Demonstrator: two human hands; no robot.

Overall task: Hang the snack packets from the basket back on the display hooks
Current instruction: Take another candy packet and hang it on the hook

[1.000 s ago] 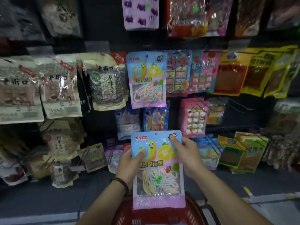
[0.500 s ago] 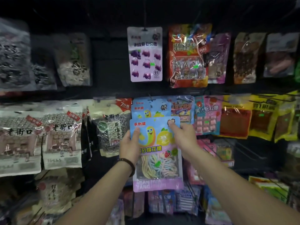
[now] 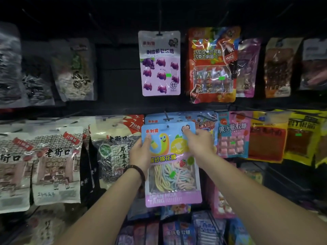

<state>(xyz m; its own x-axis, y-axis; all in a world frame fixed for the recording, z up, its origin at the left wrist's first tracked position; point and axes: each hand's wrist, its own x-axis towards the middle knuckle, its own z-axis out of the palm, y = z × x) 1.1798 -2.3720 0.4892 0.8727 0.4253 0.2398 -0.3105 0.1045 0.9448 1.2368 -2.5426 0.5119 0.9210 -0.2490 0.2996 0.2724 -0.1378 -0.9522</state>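
Blue candy packet (image 3: pixel 172 175), gripped by left hand (image 3: pixel 140 154) and right hand (image 3: pixel 200 145), covers matching packets (image 3: pixel 154 120) hung on hook (image 3: pixel 168 117).

Dim up here, I can see the top of the rack (image 3: pixel 116 76) sinking into black while soft light lands on the middle rows. Glare streaks the glossy red packet (image 3: pixel 212 68) and the seed bags (image 3: pixel 56 165). Edges bow and smear, the grey packets (image 3: pixel 10 68) far left blur; my candy packet (image 3: pixel 170 163) is crisp
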